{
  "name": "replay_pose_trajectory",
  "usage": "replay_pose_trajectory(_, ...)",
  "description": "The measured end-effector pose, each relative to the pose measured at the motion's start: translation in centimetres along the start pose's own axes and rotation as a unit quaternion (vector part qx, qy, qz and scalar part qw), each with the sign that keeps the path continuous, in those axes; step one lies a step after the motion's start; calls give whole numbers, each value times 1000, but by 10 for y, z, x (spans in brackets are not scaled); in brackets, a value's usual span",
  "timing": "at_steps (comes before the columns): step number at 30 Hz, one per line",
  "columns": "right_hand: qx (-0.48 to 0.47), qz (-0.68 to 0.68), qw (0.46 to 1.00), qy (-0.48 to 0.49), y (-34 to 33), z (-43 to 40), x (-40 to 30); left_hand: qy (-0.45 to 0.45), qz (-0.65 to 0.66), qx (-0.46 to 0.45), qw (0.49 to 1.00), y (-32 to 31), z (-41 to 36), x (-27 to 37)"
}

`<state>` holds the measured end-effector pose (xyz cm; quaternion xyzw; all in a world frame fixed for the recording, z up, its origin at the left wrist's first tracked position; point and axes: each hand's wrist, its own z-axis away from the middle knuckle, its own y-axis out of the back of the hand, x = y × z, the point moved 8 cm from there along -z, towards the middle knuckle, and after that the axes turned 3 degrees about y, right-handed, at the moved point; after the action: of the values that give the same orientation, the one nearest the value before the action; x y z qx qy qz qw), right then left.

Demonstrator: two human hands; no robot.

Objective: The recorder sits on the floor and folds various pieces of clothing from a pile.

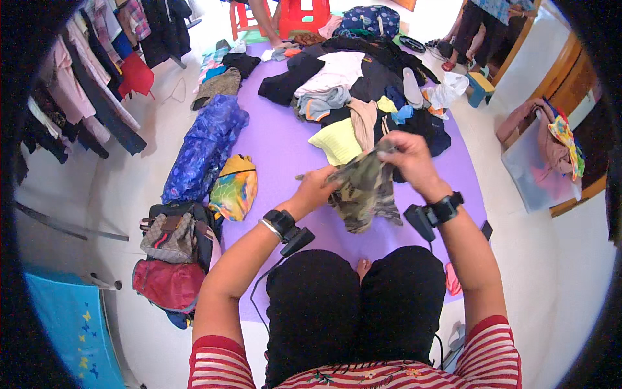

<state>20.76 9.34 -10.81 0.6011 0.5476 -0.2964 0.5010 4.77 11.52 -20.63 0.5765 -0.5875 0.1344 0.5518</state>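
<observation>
A camouflage cloth garment (362, 202) hangs between my two hands, above the purple mat (277, 141). My left hand (316, 187) grips its upper left edge, and my right hand (410, 158) pinches the upper right corner. The lower part of the cloth dangles loose in front of my knees. Just beyond it lies a yellow ribbed garment (337, 141), beside a beige cloth (363, 121). Farther back a heap of clothes holds a white-pink shirt (333, 73), a grey garment with orange trim (323, 103) and several black pieces.
At left lie a blue patterned bundle (206, 141), a colourful pouch (235, 187), a monogrammed backpack (167, 238) and a red bag (170, 284). Clothes hang on a rack (73, 87). At right stands a plastic bin (534, 165). Another person's hand (277, 43) touches the far clothes; someone stands beyond a small stool (480, 87).
</observation>
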Motion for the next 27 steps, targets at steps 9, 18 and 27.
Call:
replay_pose_trajectory(9,134,-59,988,41,73,-8,-65,44,206,186,960,89,-11,31)
replay_pose_trajectory(18,119,-6,989,93,54,-14,-108,86,34,184,979,104,5,48)
replay_pose_trajectory(27,107,17,991,83,36,-13,-131,-157,-89,277,944,117,16,112)
